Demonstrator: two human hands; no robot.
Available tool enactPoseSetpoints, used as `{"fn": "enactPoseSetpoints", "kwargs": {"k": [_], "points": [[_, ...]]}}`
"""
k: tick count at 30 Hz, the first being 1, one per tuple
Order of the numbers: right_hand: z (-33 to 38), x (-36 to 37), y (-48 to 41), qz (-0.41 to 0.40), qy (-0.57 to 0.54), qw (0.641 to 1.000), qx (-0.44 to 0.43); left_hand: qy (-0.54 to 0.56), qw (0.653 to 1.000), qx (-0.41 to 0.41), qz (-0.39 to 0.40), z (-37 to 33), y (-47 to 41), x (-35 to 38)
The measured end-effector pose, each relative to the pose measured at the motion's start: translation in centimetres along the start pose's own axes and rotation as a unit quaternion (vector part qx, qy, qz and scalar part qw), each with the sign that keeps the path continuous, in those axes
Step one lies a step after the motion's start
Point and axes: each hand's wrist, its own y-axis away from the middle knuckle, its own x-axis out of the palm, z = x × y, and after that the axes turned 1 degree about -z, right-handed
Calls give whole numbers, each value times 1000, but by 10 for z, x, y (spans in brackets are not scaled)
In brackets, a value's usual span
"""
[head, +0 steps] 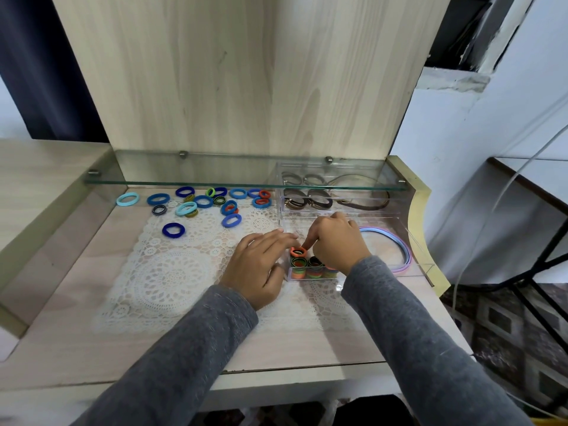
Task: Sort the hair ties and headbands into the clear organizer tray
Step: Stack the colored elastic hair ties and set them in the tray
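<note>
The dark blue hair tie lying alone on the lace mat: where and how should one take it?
Probably from straight above: the dark blue hair tie lies flat on the lace mat, apart from the other ties. Pinch one side of the ring, one fingertip inside the hole, one outside.

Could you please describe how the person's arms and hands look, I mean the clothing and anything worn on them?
Both arms are covered by long grey knit sleeves with a faint lighter fleck, the left sleeve and the right sleeve, each ending at the wrist. The left hand and the right hand are bare: no gloves, rings, watch or bracelet show.
</note>
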Motion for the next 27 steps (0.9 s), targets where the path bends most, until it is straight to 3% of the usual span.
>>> {"fn": "enactPoseSetpoints", "kwargs": {"k": [7,20,24,27], "points": [[3,8,-1,-12,30,999,8,-32,999,-10,1,2,-1,2],[6,12,0,-13,46,999,17,-57,991,-60,-101,4,0,-5],[10,13,-2,-52,48,997,20,-93,988,-95,-79,20,7,-14],[23,15,-4,-101,36,994,15,-145,973,-176,-20,33,11,-21]]}}
